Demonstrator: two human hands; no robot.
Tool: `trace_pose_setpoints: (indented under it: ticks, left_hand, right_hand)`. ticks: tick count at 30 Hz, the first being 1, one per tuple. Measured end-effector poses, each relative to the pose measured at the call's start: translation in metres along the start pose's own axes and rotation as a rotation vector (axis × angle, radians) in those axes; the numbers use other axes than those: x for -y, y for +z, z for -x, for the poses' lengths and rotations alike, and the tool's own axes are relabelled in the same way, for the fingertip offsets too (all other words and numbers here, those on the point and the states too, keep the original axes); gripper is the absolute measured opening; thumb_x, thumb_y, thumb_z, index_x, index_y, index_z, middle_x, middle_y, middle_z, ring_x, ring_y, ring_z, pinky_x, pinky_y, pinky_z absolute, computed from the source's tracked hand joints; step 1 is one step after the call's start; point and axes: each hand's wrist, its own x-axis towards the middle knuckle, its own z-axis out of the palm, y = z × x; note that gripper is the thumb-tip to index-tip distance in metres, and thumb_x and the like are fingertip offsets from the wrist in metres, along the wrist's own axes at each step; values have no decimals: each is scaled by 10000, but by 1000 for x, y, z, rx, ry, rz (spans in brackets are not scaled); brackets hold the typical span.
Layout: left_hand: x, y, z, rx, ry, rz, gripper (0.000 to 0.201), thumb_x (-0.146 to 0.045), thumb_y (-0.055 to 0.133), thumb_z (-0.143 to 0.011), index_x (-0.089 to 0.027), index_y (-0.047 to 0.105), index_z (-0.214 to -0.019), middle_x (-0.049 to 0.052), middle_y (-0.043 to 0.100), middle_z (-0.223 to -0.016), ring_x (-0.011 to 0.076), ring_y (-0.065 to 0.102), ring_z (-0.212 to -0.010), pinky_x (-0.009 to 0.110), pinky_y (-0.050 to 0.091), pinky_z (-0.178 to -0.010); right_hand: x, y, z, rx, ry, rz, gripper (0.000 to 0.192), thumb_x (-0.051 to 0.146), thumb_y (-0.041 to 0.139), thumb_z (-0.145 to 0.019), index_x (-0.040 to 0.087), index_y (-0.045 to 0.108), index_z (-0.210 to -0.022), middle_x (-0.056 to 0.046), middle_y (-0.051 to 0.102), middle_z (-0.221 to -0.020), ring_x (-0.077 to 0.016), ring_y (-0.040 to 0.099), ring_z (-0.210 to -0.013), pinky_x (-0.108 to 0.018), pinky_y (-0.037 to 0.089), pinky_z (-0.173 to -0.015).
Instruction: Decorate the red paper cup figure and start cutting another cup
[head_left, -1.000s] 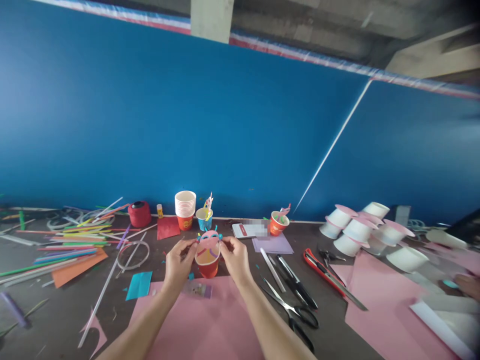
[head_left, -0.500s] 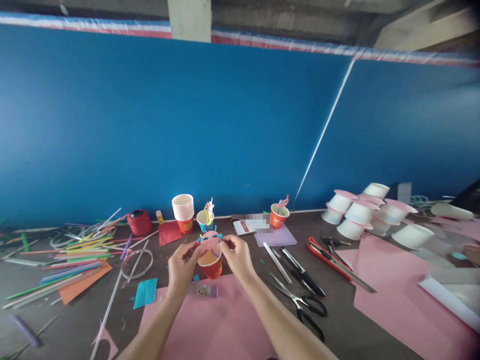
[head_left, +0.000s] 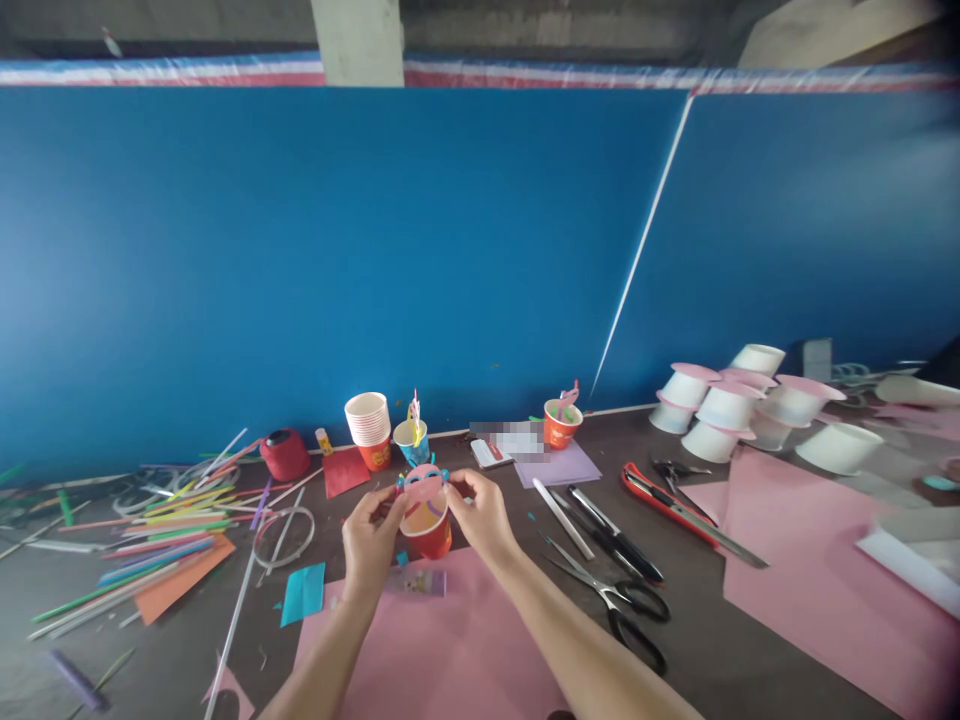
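Pink paper sheet [head_left: 442, 650] nearest on the surface [head_left: 150, 650]; beyond it, left hand [head_left: 371, 540] and right hand [head_left: 480, 515], each grip pinched on the pink cut-out [head_left: 422, 484] atop the red cup [head_left: 430, 525] between them; scissors [head_left: 607, 600] right.

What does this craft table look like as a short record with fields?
Left hand: left hand grips the side of the red paper cup
Right hand: right hand pinches the pink paper cutout at the cup's rim
Under cup: pink paper sheet
Right of hands: black-handled scissors
Left: pile of coloured straws
Behind: stack of white-lined paper cups
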Motion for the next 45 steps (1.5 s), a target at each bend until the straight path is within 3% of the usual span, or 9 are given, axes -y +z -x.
trace_pose_setpoints:
  ticks: [26,45]
  left_hand:
    - [-4,1,2,-15,-43,35,391,-416,672,-619,-121,647,-875,60,657,-742,155,591,-613,243,470,-547]
    - [-10,-1,0,-30,-15,-51,316,-430,668,-617,-134,626,-720,-23,526,-560,90,446,-499,189,363,-476]
  right_hand:
    - [5,1,6,-26,-36,-12,142,259,484,-763,167,583,-723,-21,620,-685,-146,573,-633,-225,441,-603]
    - [13,4,14,0,-81,-6,146,279,476,-781,165,555,-735,-28,595,-706,-134,561,-627,-214,458,-571]
